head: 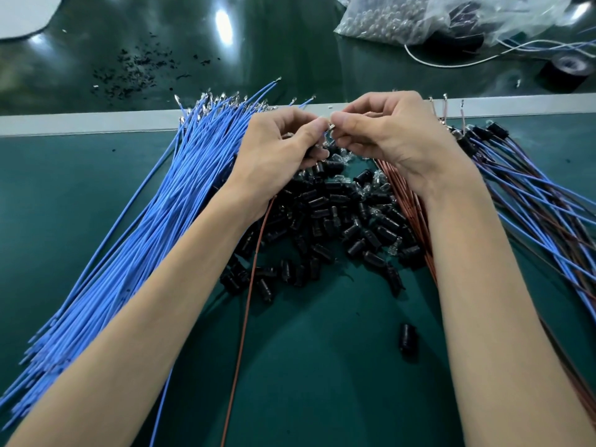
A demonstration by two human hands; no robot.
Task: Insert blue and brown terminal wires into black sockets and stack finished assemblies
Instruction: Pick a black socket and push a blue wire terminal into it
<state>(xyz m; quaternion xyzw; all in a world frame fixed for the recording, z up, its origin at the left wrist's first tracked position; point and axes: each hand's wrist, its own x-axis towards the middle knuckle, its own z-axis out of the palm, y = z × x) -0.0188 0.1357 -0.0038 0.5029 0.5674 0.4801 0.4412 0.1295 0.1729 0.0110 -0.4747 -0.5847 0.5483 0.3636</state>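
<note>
My left hand point(280, 142) and my right hand point(392, 133) meet above a heap of black sockets point(335, 217) on the green mat. Their fingertips pinch a small metal terminal point(330, 127) between them. A black socket seems tucked under my left fingers, mostly hidden. A brown wire point(250, 288) hangs from under my left palm toward the near edge. A thick bundle of blue wires point(145, 227) fans out on the left. Loose brown wires point(403, 191) lie under my right wrist. Finished blue-and-brown assemblies point(532, 195) are piled on the right.
One stray socket point(408, 340) lies alone near the front. A pale strip point(96, 122) crosses the bench behind the wires. Beyond it are black debris point(135, 72), plastic bags of small bulbs point(403, 17), a tape roll point(567, 72) and a white cord point(451, 62).
</note>
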